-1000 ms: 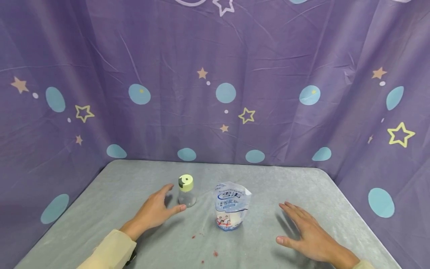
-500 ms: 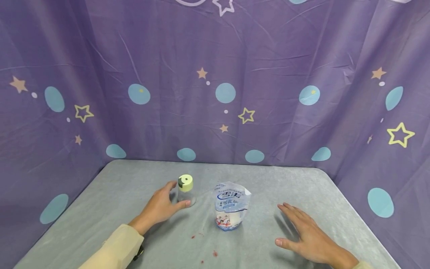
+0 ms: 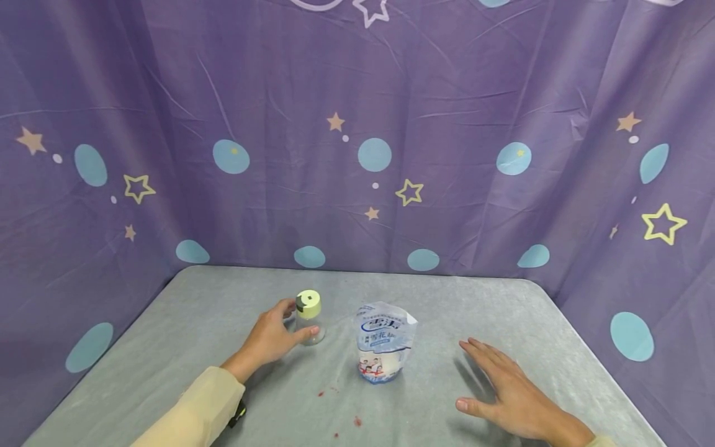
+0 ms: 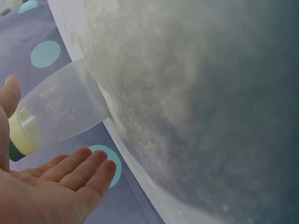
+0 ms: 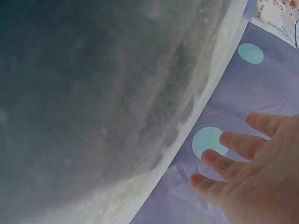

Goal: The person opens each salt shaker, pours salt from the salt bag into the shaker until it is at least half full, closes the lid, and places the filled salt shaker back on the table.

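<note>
A clear seasoning bottle (image 3: 309, 305) with a pale yellow-green lid stands upright on the grey table, left of the middle. My left hand (image 3: 272, 337) is spread around it, thumb in front and fingers behind. In the left wrist view, the fingers (image 4: 74, 175) are straight and lie apart from the bottle (image 4: 65, 105). A blue and white salt pouch (image 3: 385, 341) stands upright to the right of the bottle. Farther right, my right hand (image 3: 511, 394) is held over the table with fingers straight, holding nothing. A corner of the pouch (image 5: 278, 16) shows in the right wrist view.
The table (image 3: 441, 304) has a grey cloth cover with several small red marks (image 3: 357, 421) near the front. Purple curtain (image 3: 313, 155) with stars and blue dots encloses the back and both sides.
My left hand has moved forward and right, bringing thumb and fingers around the seasoning bottle. The right hand has barely shifted, and bottle and pouch stay in place.
</note>
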`<state>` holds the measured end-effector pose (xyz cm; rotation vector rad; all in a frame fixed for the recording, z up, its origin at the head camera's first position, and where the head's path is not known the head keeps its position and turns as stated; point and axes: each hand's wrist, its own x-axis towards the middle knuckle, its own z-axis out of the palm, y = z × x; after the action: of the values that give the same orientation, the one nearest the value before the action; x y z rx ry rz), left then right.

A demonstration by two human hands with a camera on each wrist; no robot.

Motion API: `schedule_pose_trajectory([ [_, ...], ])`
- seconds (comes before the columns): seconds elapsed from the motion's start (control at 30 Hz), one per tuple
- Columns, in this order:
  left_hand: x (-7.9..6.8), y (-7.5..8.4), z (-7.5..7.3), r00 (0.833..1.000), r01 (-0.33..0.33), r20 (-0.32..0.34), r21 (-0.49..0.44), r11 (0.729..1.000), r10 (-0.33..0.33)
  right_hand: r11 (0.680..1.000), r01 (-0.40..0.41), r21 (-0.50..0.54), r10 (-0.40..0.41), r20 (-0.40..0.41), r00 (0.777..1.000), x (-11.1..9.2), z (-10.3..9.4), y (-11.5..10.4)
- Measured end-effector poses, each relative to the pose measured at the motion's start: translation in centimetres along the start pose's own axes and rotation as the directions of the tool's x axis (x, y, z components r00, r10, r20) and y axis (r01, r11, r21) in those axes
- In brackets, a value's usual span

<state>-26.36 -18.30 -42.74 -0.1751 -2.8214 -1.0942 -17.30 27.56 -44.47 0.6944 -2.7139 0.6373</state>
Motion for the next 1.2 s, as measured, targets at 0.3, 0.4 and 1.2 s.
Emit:
schedule_pose_trajectory([
  [0.3, 0.2, 0.3, 0.5, 1.0, 0.021, -0.009, -0.015, 1.0, -0.021, 1.0, -0.001, 0.001, 0.001, 0.005, 1.0, -0.1, 0.1, 0.0],
  [0.4, 0.3, 0.2, 0.7, 1.0, 0.019, -0.014, -0.013, 1.0, -0.019, 1.0, 0.002, -0.001, -0.002, 0.004, 1.0, -0.1, 0.1, 0.1],
  [1.2, 0.9, 0.3, 1.4, 1.0, -0.002, -0.026, -0.004, 1.0, 0.002, 1.0, -0.002, -0.003, 0.002, -0.003, 1.0, -0.1, 0.2, 0.2],
])
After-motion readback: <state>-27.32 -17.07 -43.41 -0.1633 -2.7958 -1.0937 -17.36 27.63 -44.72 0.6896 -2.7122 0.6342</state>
